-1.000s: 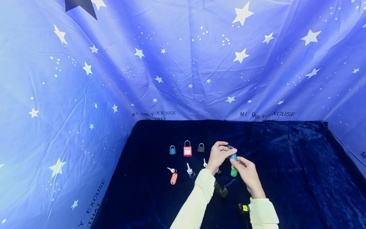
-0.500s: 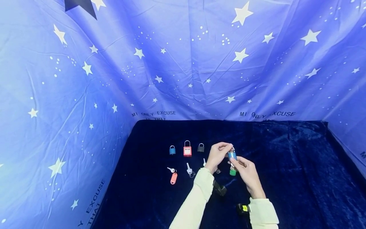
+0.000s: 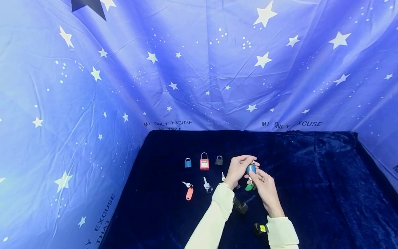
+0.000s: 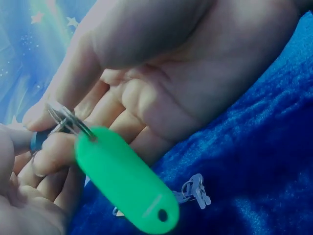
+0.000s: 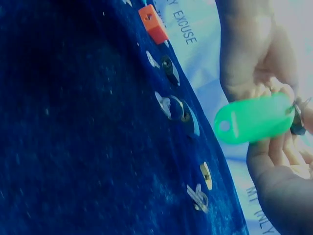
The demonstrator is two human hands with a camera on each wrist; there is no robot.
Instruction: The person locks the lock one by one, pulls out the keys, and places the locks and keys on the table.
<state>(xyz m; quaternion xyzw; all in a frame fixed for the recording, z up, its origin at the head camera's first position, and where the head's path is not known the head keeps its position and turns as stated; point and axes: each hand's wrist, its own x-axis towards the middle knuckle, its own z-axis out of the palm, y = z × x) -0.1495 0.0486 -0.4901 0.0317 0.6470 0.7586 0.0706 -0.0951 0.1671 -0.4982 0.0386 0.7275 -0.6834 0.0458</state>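
Both hands hold a blue padlock (image 3: 251, 168) with a silver shackle above the dark cloth. My left hand (image 3: 237, 169) grips it near the shackle, thumb and fingers at its upper part. Lower down, my right hand (image 3: 265, 188) pinches the body, thumb on the front. A green key tag (image 3: 249, 187) dangles below the padlock. In the left wrist view the tag (image 4: 127, 181) hangs from a metal ring (image 4: 68, 120) beside the fingers, which hide most of the padlock. The right wrist view shows the tag (image 5: 254, 120) in front of the palm.
Left of the hands lie a small blue padlock (image 3: 188, 163), a red padlock (image 3: 204, 164) and a dark padlock (image 3: 219, 160) in a row. Nearer are a key with a coral tag (image 3: 189, 193), keys on a ring (image 3: 206, 185) and another key (image 3: 223, 177). A starry curtain (image 3: 205, 69) stands behind.
The padlock has turned and shifted slightly left and down between the hands. Its green tag has swung leftward. The right hand has moved a little left; the things on the cloth stay put.
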